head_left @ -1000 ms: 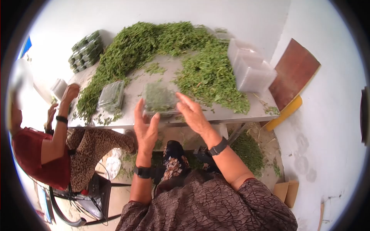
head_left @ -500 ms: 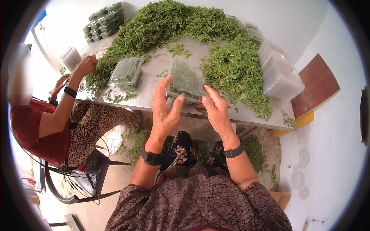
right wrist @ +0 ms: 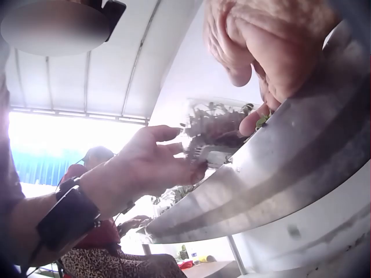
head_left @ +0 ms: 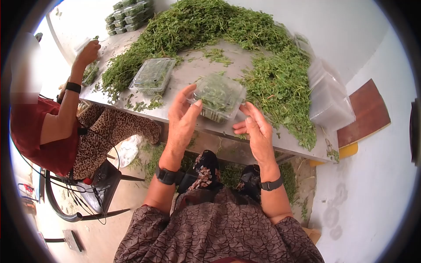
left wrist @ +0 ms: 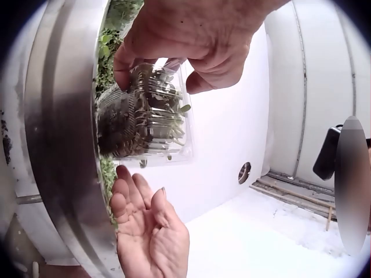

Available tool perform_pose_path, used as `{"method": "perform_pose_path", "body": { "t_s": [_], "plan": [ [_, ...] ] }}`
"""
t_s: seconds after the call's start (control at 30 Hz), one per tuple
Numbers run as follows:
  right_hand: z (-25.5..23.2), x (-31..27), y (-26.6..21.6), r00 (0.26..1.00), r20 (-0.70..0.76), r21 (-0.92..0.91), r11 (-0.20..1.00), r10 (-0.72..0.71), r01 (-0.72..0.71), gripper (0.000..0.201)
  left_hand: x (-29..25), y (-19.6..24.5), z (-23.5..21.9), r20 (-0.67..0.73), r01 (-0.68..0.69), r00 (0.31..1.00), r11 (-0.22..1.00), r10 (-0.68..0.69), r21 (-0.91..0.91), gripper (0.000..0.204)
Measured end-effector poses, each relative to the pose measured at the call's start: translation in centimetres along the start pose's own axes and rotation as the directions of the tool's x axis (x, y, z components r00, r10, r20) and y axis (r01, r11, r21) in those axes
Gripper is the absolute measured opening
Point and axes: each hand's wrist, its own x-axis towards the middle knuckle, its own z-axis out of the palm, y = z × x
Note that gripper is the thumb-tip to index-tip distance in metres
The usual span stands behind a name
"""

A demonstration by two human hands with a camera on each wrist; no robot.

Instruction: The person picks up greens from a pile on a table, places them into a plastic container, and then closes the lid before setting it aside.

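Observation:
A clear plastic clamshell box [head_left: 218,97] filled with leafy greens is tilted up at the table's front edge. My left hand [head_left: 181,117] grips its left side, thumb over the near corner; in the left wrist view the same left hand [left wrist: 200,43] pinches the box [left wrist: 159,110] at one end. My right hand [head_left: 259,131] is beside the box's right near corner, fingers extended. The left wrist view shows that right hand [left wrist: 152,229] with its palm turned up, apart from the box. Loose greens [head_left: 280,94] lie just beyond on the right.
Another closed box of greens [head_left: 153,75] sits on the metal table [head_left: 197,65] to the left. Stacked empty clear containers [head_left: 329,98] stand at the right end, filled boxes [head_left: 127,16] at the back left. A seated person [head_left: 57,136] works at the left.
My hands have come in to the box; my left hand has taken hold and raised it, tilting it. My right hand has drawn slightly away to the right. The other person's raised hand has moved left.

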Motion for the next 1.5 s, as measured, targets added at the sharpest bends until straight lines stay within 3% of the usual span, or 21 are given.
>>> {"method": "perform_pose_path", "body": {
  "t_s": [0.1, 0.2, 0.33, 0.4, 0.63, 0.8, 0.9, 0.97, 1.0, 1.07, 1.2, 1.27, 1.3, 1.37, 1.5],
  "plan": [
    [-0.2, 0.3, 0.3, 1.0, -0.025, 0.085, 0.996, 0.009, -0.007, 0.049, 0.6, 1.9, -0.8, -0.014, 0.004, 1.0, 1.0, -0.004, 0.006, 0.043],
    [-0.3, 0.9, 0.6, 0.994, -0.086, 0.33, 0.943, 0.065, -0.033, 0.054, 1.2, 3.1, -1.5, 0.039, 0.088, 0.995, 0.99, -0.093, 0.114, 0.046],
    [-0.8, 1.1, 0.1, 0.994, -0.032, 0.369, 0.926, 0.1, -0.081, 0.054, 1.7, 2.8, -2.0, 0.09, 0.082, 0.992, 0.994, -0.089, 0.078, 0.047],
    [-1.2, 1.3, 0.0, 0.987, 0.068, 0.314, 0.935, 0.147, -0.161, 0.053, 1.8, 2.4, -1.5, 0.104, 0.091, 0.99, 0.996, -0.092, 0.008, 0.046],
    [-1.4, 1.3, 0.2, 0.989, 0.06, 0.417, 0.897, 0.134, -0.147, 0.049, 1.9, 2.9, 0.1, 0.146, 0.077, 0.986, 0.995, -0.085, 0.062, 0.042],
    [-1.1, 1.5, -0.4, 0.984, 0.037, 0.435, 0.883, 0.177, -0.175, 0.049, 2.3, 1.3, 1.5, 0.141, -0.081, 0.988, 0.989, 0.063, 0.123, 0.058],
    [-1.3, 1.3, 0.1, 0.989, 0.013, 0.442, 0.886, 0.148, -0.138, 0.049, 2.8, 1.6, 1.0, 0.185, -0.051, 0.983, 0.965, 0.003, 0.259, 0.065],
    [-1.4, 1.2, 0.2, 0.992, 0.01, 0.45, 0.886, 0.124, -0.115, 0.05, 2.8, 1.9, 0.3, 0.23, 0.083, 0.961, 0.957, -0.151, 0.277, 0.057],
    [-1.3, 1.1, 0.2, 0.995, -0.003, 0.456, 0.885, 0.102, -0.09, 0.05, 2.7, 2.0, 0.0, 0.223, 0.082, 0.964, 0.956, -0.148, 0.281, 0.057],
    [-1.1, 1.2, 0.3, 0.994, -0.015, 0.462, 0.883, 0.107, -0.088, 0.05, 2.3, 2.0, -0.3, 0.205, 0.161, 0.962, 0.982, -0.179, 0.104, 0.055],
    [-1.3, 0.9, 0.9, 0.995, -0.047, 0.446, 0.893, 0.093, -0.063, 0.048, 1.8, 1.3, -1.1, 0.15, 0.184, 0.969, 0.979, -0.195, 0.082, 0.055],
    [-1.4, 0.8, 0.9, 0.996, -0.026, 0.413, 0.908, 0.081, -0.063, 0.046, 1.9, -0.2, -1.1, -0.009, 0.017, 1.0, 1.0, -0.017, 0.02, 0.056],
    [-1.4, 0.8, 0.8, 0.997, -0.013, 0.386, 0.921, 0.07, -0.06, 0.044, 1.9, -0.1, -1.1, -0.007, 0.014, 1.0, 1.0, -0.014, 0.013, 0.056],
    [-1.5, 0.6, 0.7, 0.998, -0.008, 0.372, 0.927, 0.063, -0.056, 0.042, 1.8, 0.1, -1.1, -0.137, -0.083, 0.986, 0.995, 0.09, 0.059, 0.056],
    [-1.3, 0.4, 0.5, 0.997, 0.012, 0.324, 0.943, 0.074, -0.074, 0.039, 2.1, -1.0, -1.4, -0.183, -0.037, 0.982, 0.994, 0.054, 0.098, 0.053]
  ]
}}
